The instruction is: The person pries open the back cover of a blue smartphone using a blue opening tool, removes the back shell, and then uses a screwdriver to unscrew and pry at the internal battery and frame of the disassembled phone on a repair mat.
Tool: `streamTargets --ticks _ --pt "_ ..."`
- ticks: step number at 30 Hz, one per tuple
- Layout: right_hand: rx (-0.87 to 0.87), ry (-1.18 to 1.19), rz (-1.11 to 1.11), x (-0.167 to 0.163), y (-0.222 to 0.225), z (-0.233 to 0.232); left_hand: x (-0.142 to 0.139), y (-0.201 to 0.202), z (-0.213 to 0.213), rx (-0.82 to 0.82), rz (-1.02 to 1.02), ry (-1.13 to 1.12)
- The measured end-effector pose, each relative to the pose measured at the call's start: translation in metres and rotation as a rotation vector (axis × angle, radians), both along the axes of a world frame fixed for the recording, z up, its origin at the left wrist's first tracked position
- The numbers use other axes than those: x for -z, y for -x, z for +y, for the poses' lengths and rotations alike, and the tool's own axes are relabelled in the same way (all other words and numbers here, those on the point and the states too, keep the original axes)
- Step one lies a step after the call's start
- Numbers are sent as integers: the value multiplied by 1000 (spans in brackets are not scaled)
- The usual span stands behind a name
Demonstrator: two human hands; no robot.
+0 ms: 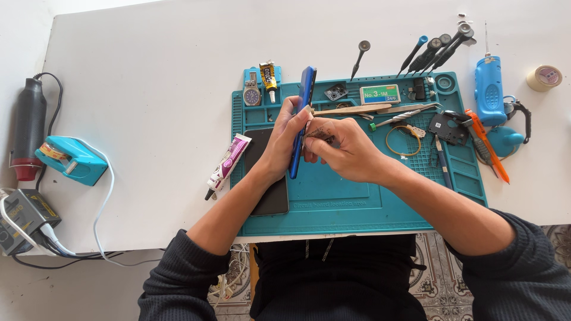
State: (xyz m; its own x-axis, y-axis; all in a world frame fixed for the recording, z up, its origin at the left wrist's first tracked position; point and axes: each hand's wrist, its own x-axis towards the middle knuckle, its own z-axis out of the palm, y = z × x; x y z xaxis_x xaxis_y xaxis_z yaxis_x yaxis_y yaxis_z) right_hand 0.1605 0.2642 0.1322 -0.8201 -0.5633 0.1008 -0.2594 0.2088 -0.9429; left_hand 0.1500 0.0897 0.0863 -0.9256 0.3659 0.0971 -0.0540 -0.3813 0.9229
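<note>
A blue phone (303, 113) stands on its edge above the teal work mat (357, 202), seen side-on. My left hand (284, 139) grips it from the left, fingers wrapped on its rim. My right hand (345, 148) presses against the phone's right face, fingertips pinched on a small dark part that I cannot make out. A black screen panel (270, 190) lies flat on the mat under my left wrist.
A white and pink glue tube (227, 165) lies left of the mat. Screwdrivers (437, 52), tweezers (395, 117), a wristwatch (251, 93) and a small box (380, 94) sit along the mat's top. A heat gun (27, 128) and tape dispenser (71, 159) are at far left.
</note>
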Motion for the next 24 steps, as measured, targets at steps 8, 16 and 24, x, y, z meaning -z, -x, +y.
streamTargets --ticks 8,16,24 --pt "-26 -8 17 7 8 1 8 10 1 34 6 -38" --pt "-46 -13 28 13 6 -13 22 16 -13 -24 -27 -82" --pt "-116 -59 51 13 4 -19 30 22 -8 -87 -140 -262"
